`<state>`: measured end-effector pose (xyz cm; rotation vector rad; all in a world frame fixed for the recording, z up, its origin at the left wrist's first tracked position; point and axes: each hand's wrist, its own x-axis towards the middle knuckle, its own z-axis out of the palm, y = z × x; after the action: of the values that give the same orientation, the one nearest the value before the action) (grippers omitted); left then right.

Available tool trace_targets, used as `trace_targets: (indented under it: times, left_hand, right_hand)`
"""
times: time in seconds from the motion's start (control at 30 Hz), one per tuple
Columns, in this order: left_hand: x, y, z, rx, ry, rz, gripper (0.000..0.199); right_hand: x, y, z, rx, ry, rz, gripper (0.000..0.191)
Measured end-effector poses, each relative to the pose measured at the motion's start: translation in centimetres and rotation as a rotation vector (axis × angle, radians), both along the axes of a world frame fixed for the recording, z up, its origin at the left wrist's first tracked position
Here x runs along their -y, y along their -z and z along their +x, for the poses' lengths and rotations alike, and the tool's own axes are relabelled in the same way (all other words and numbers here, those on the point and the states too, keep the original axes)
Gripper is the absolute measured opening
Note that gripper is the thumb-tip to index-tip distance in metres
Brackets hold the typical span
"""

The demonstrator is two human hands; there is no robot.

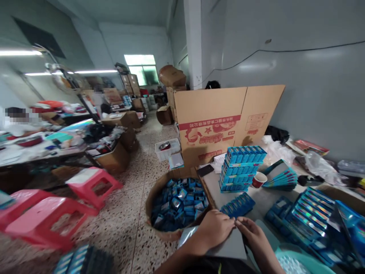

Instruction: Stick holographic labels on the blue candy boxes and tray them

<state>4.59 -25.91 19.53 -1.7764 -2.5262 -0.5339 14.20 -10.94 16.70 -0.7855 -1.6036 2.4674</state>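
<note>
My left hand (218,228) and my right hand (251,229) meet at the near edge of the table, fingertips almost touching. The fingers of both are closed in a pinch; what is between them is too small to make out. Just beyond the fingertips lies a row of small blue boxes (238,204). Behind that row stands a stack of blue boxes (241,167), several layers high. A pale grey flat surface (228,247) shows under my wrists. To the left, a large round-mouthed carton (151,219) holds many loose blue boxes (182,203).
A paper cup (259,179), fanned flat cards (281,177) and shiny blue packs (312,211) are on the right. A turquoise basin (302,260) sits at lower right. A tall cardboard sheet (211,106) stands behind the table. Pink stools (45,220) are left; people work farther off.
</note>
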Motion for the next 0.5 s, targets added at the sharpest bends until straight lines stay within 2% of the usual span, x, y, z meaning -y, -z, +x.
trace_targets:
  times: [0.1,0.2,0.37,0.5]
  left_hand:
    - [0.4,-0.2,2.3,0.076,0.040,0.051,0.027]
    - [0.8,-0.3,4.8,0.174,0.081,0.065,0.030]
    - [0.9,0.2,8.1,0.297,0.139,0.046,0.041]
    - [0.6,-0.1,9.4,0.369,0.227,0.046,0.037]
  right_hand:
    - [-0.3,1.3,2.7,-0.012,-0.031,-0.141,0.044]
    - [-0.5,2.5,5.4,0.002,0.001,-0.228,0.043]
    - [-0.5,3.9,8.7,0.039,0.029,-0.248,0.047]
    - [-0.5,4.8,9.9,0.033,0.073,-0.251,0.049]
